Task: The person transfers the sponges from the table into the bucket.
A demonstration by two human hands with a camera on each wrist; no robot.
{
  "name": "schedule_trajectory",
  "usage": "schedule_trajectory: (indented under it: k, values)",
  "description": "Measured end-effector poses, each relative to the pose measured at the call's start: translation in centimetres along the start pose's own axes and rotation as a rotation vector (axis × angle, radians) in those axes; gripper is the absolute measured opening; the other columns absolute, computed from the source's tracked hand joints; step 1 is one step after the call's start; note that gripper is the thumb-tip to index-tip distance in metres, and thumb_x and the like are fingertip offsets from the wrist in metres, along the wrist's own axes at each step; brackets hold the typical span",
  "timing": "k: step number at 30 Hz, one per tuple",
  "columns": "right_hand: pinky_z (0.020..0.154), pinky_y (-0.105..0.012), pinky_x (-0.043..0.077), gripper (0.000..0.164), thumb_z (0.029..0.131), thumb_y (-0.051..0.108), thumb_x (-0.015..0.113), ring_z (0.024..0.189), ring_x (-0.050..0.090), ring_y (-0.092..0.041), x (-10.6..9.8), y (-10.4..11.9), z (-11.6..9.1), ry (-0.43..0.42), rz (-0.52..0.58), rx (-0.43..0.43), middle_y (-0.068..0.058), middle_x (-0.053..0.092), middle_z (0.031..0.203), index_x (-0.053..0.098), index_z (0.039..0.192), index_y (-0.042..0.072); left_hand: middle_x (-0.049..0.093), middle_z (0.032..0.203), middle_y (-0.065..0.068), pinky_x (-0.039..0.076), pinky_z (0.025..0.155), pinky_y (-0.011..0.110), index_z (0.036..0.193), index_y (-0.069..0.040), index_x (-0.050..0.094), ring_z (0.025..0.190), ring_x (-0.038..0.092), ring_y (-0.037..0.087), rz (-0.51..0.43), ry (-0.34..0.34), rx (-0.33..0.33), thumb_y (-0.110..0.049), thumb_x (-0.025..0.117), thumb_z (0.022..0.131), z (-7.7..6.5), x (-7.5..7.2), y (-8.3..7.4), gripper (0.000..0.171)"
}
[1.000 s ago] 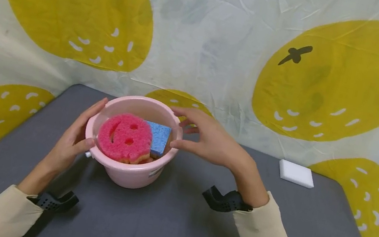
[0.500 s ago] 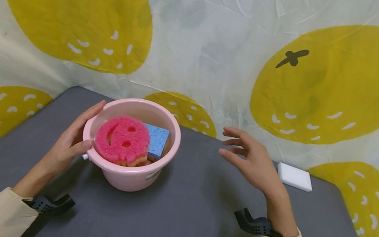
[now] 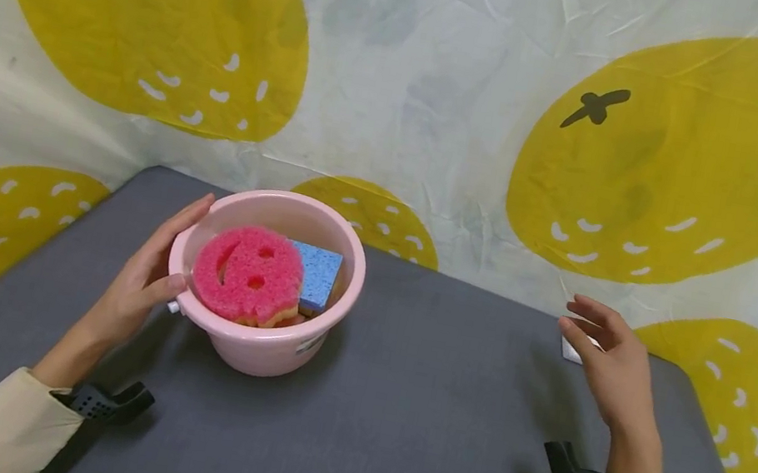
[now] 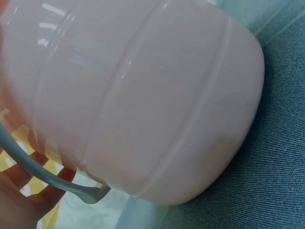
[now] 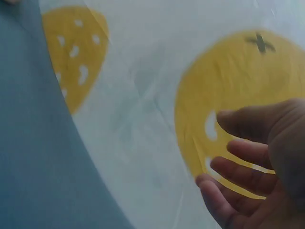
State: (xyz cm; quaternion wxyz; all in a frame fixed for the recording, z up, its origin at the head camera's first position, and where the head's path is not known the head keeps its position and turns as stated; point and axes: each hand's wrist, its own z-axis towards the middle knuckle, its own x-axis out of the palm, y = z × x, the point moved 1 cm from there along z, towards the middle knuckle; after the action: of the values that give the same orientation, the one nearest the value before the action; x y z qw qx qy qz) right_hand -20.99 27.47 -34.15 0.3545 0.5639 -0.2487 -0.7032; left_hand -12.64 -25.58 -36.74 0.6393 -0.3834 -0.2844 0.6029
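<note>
On the left of the table stands a pink plastic bucket. Inside it lie a round pink smiley-face sponge and a rectangular blue sponge. My left hand holds the bucket by its left side, thumb at the rim; the left wrist view shows its fingers beside the pale bucket handle. At the right, my right hand hovers with loosely bent fingers and holds nothing. Behind its fingers, a white sponge block on the table is mostly hidden.
A dark grey cloth covers the table. Behind it hangs a white curtain printed with large yellow fruits, close to the table's back edge.
My right hand has left the bucket's right rim and moved right across the table to the white sponge block, now partly covering it. My left hand and the bucket stay in place.
</note>
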Motion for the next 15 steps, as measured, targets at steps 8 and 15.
schedule_trajectory:
  k: [8,15]
  values:
    - [0.072,-0.007,0.044,0.055,0.094,0.032,0.060,0.094,0.051,0.005,-1.7,-4.0,0.4,-0.126,0.061,0.168,0.004,0.056,0.118,0.047,0.141,0.007,0.016,0.156,0.014,0.045,0.093,0.022,0.152,-0.008,0.024,0.137,0.019,0.028,0.026,-0.017,-0.049,0.000,0.056,0.078,0.0,-0.1,-0.1,0.080]
    - [0.072,-0.010,0.041,0.062,0.091,0.043,0.060,0.097,0.048,-0.001,-2.2,-6.5,0.6,-0.169,0.018,0.323,-0.002,0.053,0.127,0.046,0.142,0.010,0.017,0.156,0.014,0.044,0.093,0.023,0.152,-0.007,0.024,0.137,0.020,0.028,0.020,-0.007,-0.028,0.001,0.055,0.078,0.1,0.0,-0.1,0.080]
